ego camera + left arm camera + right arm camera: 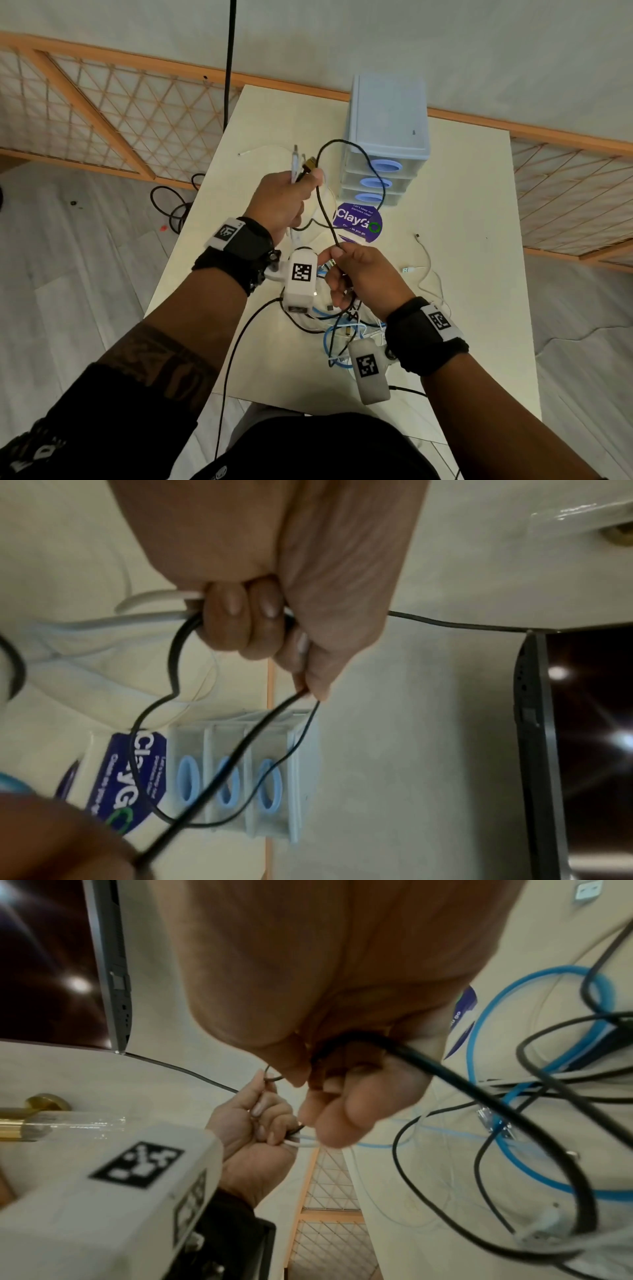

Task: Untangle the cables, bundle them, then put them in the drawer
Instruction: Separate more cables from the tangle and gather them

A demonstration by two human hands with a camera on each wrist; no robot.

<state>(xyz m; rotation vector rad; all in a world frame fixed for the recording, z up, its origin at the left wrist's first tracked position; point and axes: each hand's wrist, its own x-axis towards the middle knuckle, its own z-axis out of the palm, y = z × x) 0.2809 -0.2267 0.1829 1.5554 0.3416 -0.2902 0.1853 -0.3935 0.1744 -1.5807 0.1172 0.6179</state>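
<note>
My left hand (286,197) is raised over the table and grips the ends of several cables: white plugs (294,164) and a gold-tipped black plug (310,164) stick up from the fist. A thin black cable (325,212) loops from that fist down to my right hand (356,277), which pinches it between thumb and fingers. In the left wrist view the fingers (240,620) curl round white and black cords (174,647). Beneath my right hand lies a tangle of blue, black and white cables (339,329), also seen in the right wrist view as a blue cable (514,1123) among black ones.
A pale blue three-drawer unit (387,137) stands at the table's far side, all drawers closed. A purple round sticker (358,222) lies before it. A loose white cable (424,263) lies to the right. The cream table (479,240) has wooden lattice panels (102,113) behind it.
</note>
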